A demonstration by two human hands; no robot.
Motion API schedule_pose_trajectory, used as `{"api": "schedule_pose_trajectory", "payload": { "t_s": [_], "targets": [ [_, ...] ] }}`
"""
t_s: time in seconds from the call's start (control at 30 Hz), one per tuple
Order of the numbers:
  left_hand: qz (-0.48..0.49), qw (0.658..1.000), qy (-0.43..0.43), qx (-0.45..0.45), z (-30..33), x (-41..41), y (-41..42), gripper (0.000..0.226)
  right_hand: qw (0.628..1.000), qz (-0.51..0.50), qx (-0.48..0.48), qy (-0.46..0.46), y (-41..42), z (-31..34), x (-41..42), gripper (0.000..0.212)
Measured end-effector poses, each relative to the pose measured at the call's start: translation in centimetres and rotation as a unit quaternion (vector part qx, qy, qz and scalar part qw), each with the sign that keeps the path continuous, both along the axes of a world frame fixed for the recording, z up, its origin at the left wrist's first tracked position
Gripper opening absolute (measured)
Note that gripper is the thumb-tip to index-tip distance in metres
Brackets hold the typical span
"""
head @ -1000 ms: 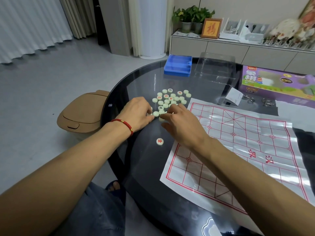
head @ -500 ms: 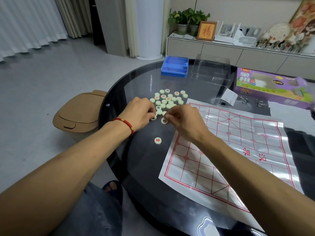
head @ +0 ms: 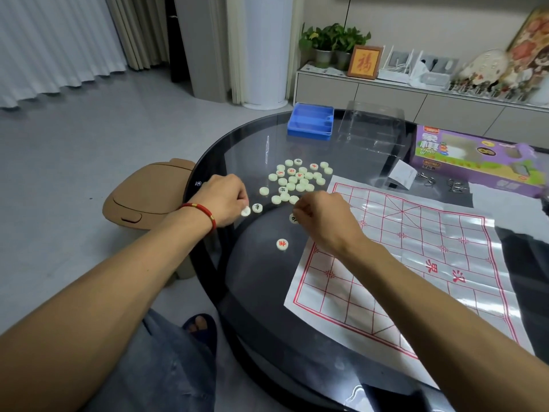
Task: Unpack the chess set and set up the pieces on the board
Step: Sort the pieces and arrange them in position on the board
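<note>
So the round glass bench [head: 252, 281] is pretty crowded at the far side: a blue tray [head: 310, 121], a clear plastic lid [head: 371, 129] next to it, and the purple game box [head: 475, 157] off to the right, with a couple of metal ring puzzles [head: 439, 181] in front of the box. A tan bin [head: 142, 200] sits on the floor just left of the bench.

The paper board [head: 416, 263] lies flat on the right half, its long axis running from near-left toward far-right, and no pieces are on it. The pile of pale round pieces [head: 297, 179] sits on bare glass just beyond the board's far-left corner. One red-marked piece [head: 282, 244] lies alone, face up, nearer the person, and a black-marked piece [head: 257, 207] sits between the hands.

The left hand [head: 222, 200], red string bracelet [head: 202, 212] on the wrist, pinches a piece [head: 245, 211] at its fingertips. The right hand [head: 320, 218] has curled fingers on another piece [head: 293, 217] beside the board's edge, mostly hidden behind them.
</note>
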State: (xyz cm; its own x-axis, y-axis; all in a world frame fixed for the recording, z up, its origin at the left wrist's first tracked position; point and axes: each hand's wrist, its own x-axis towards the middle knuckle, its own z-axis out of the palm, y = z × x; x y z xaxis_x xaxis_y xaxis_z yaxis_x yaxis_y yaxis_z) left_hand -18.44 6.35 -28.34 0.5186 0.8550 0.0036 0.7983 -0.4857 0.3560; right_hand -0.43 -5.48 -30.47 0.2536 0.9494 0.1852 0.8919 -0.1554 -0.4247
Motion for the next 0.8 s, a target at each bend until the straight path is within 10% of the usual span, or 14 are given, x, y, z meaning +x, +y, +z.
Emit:
{"api": "schedule_pose_trajectory", "payload": {
  "t_s": [0.8],
  "targets": [
    [0.005, 0.995, 0.080, 0.058, -1.6, 2.4, 0.9, 0.014, 0.993, -0.028, 0.055, -0.099, 1.4, -1.3, 1.3, 0.022]
  ]
}}
